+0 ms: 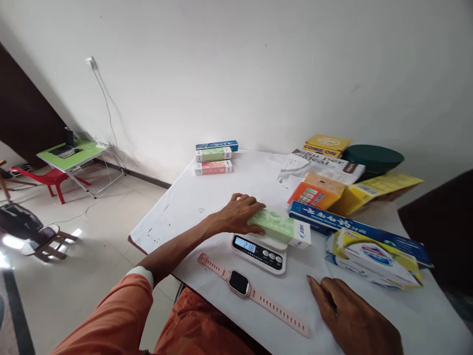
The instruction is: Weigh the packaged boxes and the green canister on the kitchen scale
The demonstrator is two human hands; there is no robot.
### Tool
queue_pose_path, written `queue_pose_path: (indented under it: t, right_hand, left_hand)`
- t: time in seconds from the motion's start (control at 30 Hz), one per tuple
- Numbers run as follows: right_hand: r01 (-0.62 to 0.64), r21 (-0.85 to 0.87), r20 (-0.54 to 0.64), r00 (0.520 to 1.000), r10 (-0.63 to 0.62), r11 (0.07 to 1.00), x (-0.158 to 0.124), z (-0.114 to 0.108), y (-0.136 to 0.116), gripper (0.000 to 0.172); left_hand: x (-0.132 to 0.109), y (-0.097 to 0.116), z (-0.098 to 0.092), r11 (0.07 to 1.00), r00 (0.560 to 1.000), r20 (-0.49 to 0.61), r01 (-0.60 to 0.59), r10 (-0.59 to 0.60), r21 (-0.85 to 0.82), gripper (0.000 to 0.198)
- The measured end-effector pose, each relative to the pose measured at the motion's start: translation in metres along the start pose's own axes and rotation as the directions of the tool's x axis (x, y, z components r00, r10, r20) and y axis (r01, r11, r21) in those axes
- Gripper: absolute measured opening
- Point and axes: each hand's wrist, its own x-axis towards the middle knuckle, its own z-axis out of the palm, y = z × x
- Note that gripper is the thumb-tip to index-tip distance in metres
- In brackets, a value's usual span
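My left hand [242, 214] grips the left end of a light green toothpaste box [277, 224], with the thumb along the near side. The box lies across a white digital kitchen scale [273, 271], covering most of its plate. Digits that look like 218 show on the lit display. Just in front of the scale lies a smartwatch with a pink strap [239, 283], stretched out flat. My right hand [356, 315] rests on the table at the lower right, fingers curled into a loose fist with nothing seen in it.
At the far left of the white table [173, 207], blue, green and pink boxes [213, 167] are grouped. On the right lie a long blue box [351, 229], a yellow-and-white soap box [377, 259], yellow and orange packs [318, 192], and a dark green round lid [375, 157].
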Motion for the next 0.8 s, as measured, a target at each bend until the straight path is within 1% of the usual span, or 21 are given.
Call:
queue_pose_path:
  t: [0.03,0.1,0.2,0.27,0.33,0.37,0.43,0.5,0.57,0.67,0.73,0.8]
  right_hand:
    - [0.008,0.012,-0.010,1.000,-0.007,1.000,-0.001,0.002,0.002,0.043]
    - [0.022,0.026,-0.022,1.000,-0.021,0.999,-0.002,0.004,0.004,0.043]
    - [0.018,0.007,-0.007,1.000,-0.018,1.000,-0.002,0.003,0.003,0.044]
    - [0.006,-0.019,0.001,1.000,-0.006,1.000,0.000,0.000,0.001,0.045]
    - [-0.005,-0.037,0.008,1.000,0.005,0.999,0.002,-0.003,-0.002,0.044]
    - [-0.010,-0.043,0.008,1.000,0.010,0.999,0.004,-0.003,-0.004,0.044]
    - [-0.021,-0.058,0.002,1.000,0.021,0.998,0.006,-0.004,-0.005,0.044]
    - [-0.025,-0.077,-0.018,1.000,0.023,0.997,0.007,-0.003,-0.005,0.046]
    - [-0.024,-0.090,-0.038,0.999,0.020,0.996,0.007,-0.001,-0.004,0.046]
    - [-0.023,-0.087,-0.050,0.999,0.019,0.996,0.007,0.000,-0.004,0.045]
    - [-0.031,-0.080,-0.044,0.999,0.028,0.996,0.006,0.000,-0.004,0.044]
    - [-0.040,-0.078,-0.033,0.999,0.037,0.996,0.006,-0.001,-0.005,0.043]
  left_hand:
    - [0.001,-0.001,0.001,1.000,1.000,0.027,0.002,-0.002,-0.001,0.067]
    - [0.001,-0.004,0.002,0.999,0.999,0.044,0.007,-0.005,-0.040,0.062]
    - [-0.004,-0.016,-0.004,0.992,1.000,-0.004,0.022,-0.022,-0.126,0.061]
    - [-0.008,-0.034,-0.013,0.985,0.996,-0.068,0.047,-0.059,-0.164,0.061]
    - [-0.007,-0.061,-0.026,0.981,0.982,-0.145,0.096,-0.121,-0.170,0.060]
    - [-0.004,-0.076,-0.034,0.979,0.971,-0.178,0.129,-0.157,-0.160,0.060]
    - [0.007,-0.108,-0.050,0.969,0.945,-0.214,0.238,-0.247,-0.069,0.058]
    - [0.022,-0.137,-0.063,0.922,0.907,-0.218,0.381,-0.360,0.062,0.054]
    - [0.037,-0.160,-0.072,0.865,0.869,-0.224,0.478,-0.441,0.150,0.051]
    - [0.055,-0.181,-0.076,0.821,0.833,-0.248,0.541,-0.494,0.184,0.047]
    - [0.063,-0.188,-0.074,0.798,0.813,-0.264,0.571,-0.519,0.193,0.045]
    - [0.066,-0.191,-0.072,0.781,0.799,-0.273,0.592,-0.536,0.198,0.048]
